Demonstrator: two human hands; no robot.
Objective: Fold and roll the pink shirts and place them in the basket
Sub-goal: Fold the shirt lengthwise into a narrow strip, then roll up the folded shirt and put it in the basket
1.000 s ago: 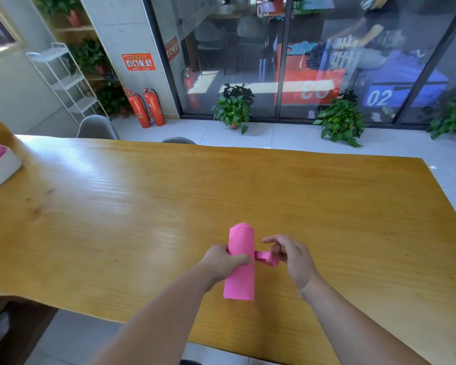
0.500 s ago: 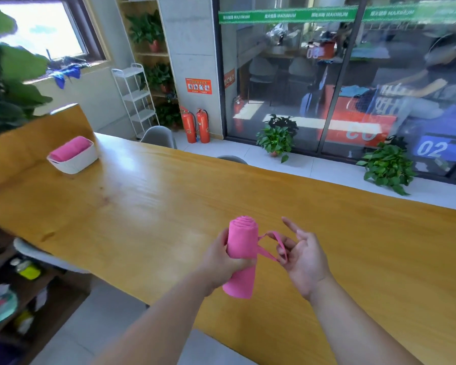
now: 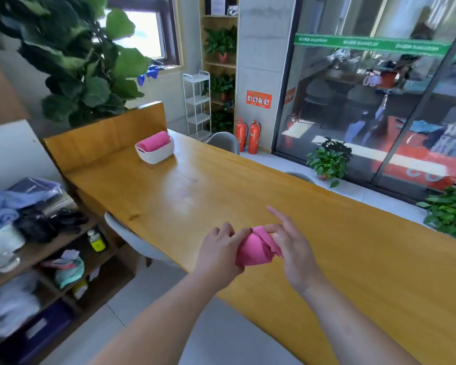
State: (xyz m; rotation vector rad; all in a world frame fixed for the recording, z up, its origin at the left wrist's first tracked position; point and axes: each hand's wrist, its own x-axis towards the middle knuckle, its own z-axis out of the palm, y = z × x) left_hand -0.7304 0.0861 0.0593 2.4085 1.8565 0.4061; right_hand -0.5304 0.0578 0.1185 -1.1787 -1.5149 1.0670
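Our left hand [image 3: 219,250] grips the pink shirt roll [image 3: 254,252], low at six o'clock over the edge of the wooden table [image 3: 248,180]. Our right hand [image 3: 294,246] seems to pinch its loose flap, though it is blurry. If the flap slips, the roll may come undone before the basket [image 3: 156,156], far off at ten o'clock. The table is shiny. Shelves [image 3: 45,248] stand at nine o'clock, glass doors [image 3: 353,101] at two.

Long wooden table [image 3: 248,196], white basket [image 3: 156,155] with a pink rolled shirt [image 3: 154,140] near its far end
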